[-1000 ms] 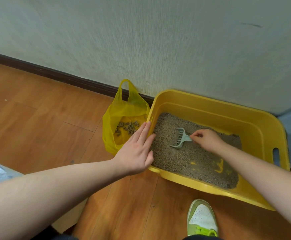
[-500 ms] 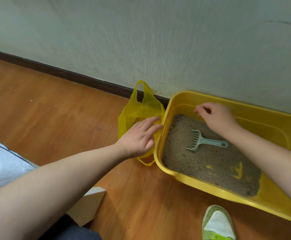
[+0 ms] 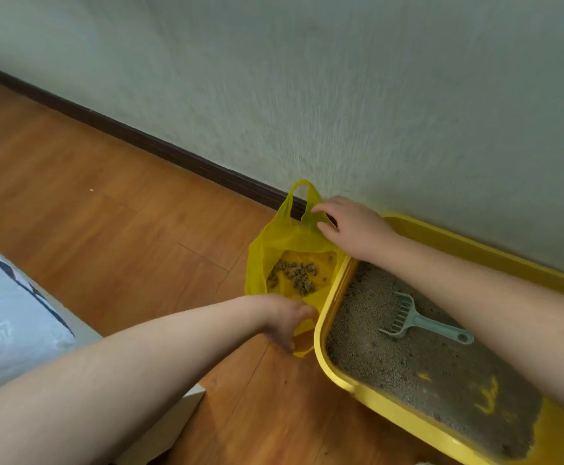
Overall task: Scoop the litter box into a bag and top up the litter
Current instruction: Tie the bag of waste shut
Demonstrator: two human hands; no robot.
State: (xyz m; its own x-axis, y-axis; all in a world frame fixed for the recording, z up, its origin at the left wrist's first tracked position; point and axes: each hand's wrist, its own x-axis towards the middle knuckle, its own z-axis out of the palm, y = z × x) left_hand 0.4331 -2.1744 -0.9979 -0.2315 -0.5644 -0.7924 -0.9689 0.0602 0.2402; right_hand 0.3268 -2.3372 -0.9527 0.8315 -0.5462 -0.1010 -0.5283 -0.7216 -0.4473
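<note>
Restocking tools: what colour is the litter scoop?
Pale grey-green; the litter scoop shows clearly in the head view.

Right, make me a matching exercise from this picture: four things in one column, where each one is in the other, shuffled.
Things:
1. scoop
2. clumps
3. left hand
4. right hand

Places:
A. at the bag's far handle
B. lying on the litter in the box
C. at the bag's near edge
D. inside the bag

Pairs: 1-B, 2-D, 3-C, 4-A

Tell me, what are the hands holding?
Both hold the yellow bag: the left hand grips its near handle, the right hand its far handle. The scoop lies unheld.
</note>
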